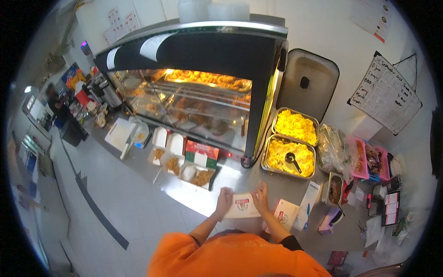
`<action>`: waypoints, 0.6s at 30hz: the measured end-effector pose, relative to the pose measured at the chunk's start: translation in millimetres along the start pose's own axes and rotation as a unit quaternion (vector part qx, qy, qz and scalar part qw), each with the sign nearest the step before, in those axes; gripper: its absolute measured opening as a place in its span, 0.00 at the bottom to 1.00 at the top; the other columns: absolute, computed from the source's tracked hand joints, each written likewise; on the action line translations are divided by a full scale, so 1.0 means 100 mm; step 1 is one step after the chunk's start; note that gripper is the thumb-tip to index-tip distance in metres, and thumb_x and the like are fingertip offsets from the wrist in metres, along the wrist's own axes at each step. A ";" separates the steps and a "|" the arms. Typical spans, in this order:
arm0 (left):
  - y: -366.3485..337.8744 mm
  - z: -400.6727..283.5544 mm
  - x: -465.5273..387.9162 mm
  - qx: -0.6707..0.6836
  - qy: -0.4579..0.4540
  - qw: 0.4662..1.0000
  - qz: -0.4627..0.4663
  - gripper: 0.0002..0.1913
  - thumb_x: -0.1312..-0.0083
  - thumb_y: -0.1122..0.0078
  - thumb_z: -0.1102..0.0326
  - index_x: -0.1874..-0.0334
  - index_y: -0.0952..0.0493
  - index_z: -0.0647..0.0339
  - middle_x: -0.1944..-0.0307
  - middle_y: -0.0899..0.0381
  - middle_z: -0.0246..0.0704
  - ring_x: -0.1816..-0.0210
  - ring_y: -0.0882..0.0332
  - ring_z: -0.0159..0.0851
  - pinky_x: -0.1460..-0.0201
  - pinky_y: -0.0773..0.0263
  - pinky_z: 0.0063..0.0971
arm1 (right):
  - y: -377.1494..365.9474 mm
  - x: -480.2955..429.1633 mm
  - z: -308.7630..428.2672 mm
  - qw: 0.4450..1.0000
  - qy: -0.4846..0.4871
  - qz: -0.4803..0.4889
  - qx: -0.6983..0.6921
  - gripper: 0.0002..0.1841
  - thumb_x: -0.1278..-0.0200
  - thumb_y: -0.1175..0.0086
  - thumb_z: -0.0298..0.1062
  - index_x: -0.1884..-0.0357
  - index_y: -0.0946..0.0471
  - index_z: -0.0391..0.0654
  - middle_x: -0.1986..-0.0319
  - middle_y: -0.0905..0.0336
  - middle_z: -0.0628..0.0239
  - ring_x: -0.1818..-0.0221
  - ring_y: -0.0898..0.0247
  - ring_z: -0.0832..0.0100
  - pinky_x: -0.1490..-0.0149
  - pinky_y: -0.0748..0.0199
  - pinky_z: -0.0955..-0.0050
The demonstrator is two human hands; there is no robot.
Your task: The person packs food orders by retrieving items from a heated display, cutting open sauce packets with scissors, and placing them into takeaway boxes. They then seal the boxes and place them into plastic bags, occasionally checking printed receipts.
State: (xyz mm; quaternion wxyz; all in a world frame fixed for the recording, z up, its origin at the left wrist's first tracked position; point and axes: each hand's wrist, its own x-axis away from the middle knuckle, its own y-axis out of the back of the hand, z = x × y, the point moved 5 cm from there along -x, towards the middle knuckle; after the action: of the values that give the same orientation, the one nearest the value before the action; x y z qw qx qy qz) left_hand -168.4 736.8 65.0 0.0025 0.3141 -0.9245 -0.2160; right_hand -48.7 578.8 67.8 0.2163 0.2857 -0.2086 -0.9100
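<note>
A printed cream cardboard food box (241, 206) lies before me at the counter's edge. My left hand (225, 200) holds its left side, and my right hand (261, 199) grips its upper right corner with bent fingers. Another printed carton (286, 213) lies beneath my right forearm. To the left, an open box with white rice and fried food (201, 177) stands beside smaller open boxes of fried food (173, 165). Beyond my right hand are two metal trays of yellow rice (296, 127), the nearer yellow rice (278, 152) with a black scoop (293, 162) in it.
A heated glass display cabinet (193, 104) stands behind the boxes. On the left are a kitchen scale (139, 135) and a white cutting board (119, 134). At right are a small metal container (333, 190), a tape dispenser (330, 221) and a blue pen (307, 216). Another person (64, 110) stands far left.
</note>
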 end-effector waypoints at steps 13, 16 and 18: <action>0.13 -0.40 0.15 -0.205 -0.023 0.969 -0.139 0.22 0.46 0.36 0.52 0.52 0.21 0.57 0.72 0.29 0.36 0.67 0.31 0.43 0.62 0.34 0.33 | 3.23 1.69 -0.49 0.769 -0.263 -0.446 0.375 0.19 0.43 0.41 0.39 0.53 0.30 0.40 0.62 0.31 0.58 0.61 0.30 0.57 0.56 0.30 0.63; -0.13 -0.40 0.13 -0.084 0.054 0.994 -0.044 0.19 0.44 0.38 0.55 0.51 0.21 0.53 0.72 0.29 0.35 0.70 0.28 0.39 0.64 0.32 0.31 | 3.84 2.64 -1.30 0.747 -0.318 -0.355 0.463 0.20 0.41 0.43 0.45 0.54 0.29 0.41 0.67 0.30 0.61 0.68 0.28 0.58 0.62 0.28 0.64; -0.10 -0.37 0.23 -0.073 0.090 0.992 -0.038 0.17 0.43 0.38 0.57 0.52 0.20 0.52 0.72 0.28 0.35 0.72 0.27 0.37 0.66 0.31 0.30 | 3.84 2.76 -1.56 0.803 -0.405 -0.317 0.300 0.20 0.40 0.44 0.49 0.55 0.28 0.44 0.71 0.29 0.64 0.74 0.28 0.63 0.69 0.29 0.68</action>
State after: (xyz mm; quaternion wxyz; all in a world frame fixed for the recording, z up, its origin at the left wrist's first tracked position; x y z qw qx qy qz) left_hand -175.9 701.7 92.0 0.1006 0.3666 -0.8894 -0.2540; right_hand -53.4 83.0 25.3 -0.2845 -0.0083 -0.4380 -0.8527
